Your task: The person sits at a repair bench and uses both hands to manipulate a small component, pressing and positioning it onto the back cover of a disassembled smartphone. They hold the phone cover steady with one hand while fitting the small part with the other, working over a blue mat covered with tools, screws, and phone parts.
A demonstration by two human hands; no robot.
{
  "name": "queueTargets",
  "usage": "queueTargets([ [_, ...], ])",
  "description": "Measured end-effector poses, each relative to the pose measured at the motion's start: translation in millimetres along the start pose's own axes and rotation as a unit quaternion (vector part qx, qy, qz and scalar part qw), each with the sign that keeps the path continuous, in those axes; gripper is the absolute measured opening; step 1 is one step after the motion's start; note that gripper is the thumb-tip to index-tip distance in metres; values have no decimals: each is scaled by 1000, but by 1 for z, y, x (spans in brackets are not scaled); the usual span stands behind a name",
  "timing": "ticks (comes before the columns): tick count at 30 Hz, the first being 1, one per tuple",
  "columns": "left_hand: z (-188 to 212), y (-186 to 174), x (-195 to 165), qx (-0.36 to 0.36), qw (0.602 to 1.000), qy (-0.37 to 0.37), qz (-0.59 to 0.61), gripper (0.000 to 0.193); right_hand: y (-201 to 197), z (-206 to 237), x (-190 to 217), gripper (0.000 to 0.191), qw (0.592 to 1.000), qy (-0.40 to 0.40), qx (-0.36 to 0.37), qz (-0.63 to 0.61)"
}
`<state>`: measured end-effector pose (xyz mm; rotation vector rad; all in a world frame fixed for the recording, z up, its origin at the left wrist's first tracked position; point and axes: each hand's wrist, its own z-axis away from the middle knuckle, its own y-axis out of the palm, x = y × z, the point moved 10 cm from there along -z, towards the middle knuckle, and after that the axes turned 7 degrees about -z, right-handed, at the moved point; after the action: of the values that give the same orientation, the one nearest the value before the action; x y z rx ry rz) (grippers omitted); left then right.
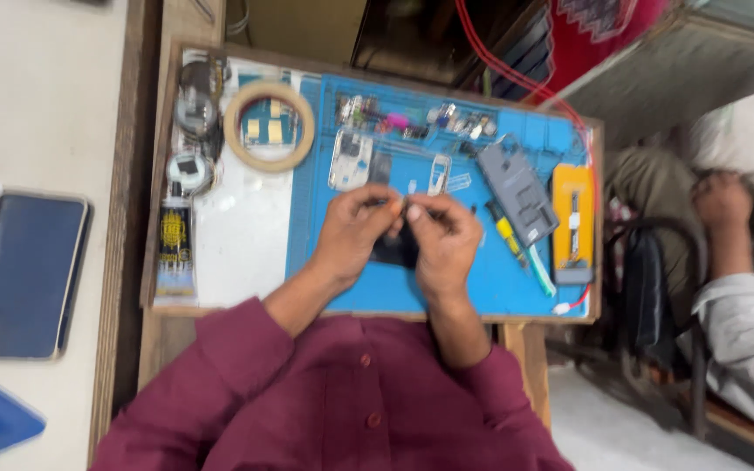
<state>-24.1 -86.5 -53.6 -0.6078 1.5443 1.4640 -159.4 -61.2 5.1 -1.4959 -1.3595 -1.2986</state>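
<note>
Both hands, left hand [353, 228] and right hand [443, 235], pinch-closed on small dark part [396, 246] over blue mat [325, 270]; looks light, fragile, hold edges.

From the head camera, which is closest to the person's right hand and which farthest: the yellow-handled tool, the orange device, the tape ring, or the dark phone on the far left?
From the right hand:
1. Yellow-handled tool, just to its right on the blue mat.
2. Orange device, at the mat's right edge.
3. Tape ring, up and to the left.
4. Dark phone, off the tray, far left.
</note>
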Motion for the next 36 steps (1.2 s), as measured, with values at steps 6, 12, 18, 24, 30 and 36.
queueTargets([
  [6, -2, 8, -15, -3, 999, 9, 33, 15, 7, -4, 3, 12, 997, 16, 1, -76],
  [12, 3, 18, -23, 3, 999, -3, 47, 14, 9, -3, 16, 12, 993, -10, 10, -114],
  [18, 6, 27, -32, 11, 1000, 2, 20, 14, 9, -3, 17, 12, 988, 23, 8, -153],
  [24, 4, 28, -37, 13, 1000, 10, -17, 15, 10, -4, 17, 11, 989, 28, 15, -146],
  [30, 4, 26, -35, 25, 999, 28, -22, 15, 6, -1, 8, 11, 987, 26, 16, -155],
  [36, 7, 16, -22, 30, 998, 34, -44, 13, 0, 7, -7, 11, 992, 43, 3, -115],
])
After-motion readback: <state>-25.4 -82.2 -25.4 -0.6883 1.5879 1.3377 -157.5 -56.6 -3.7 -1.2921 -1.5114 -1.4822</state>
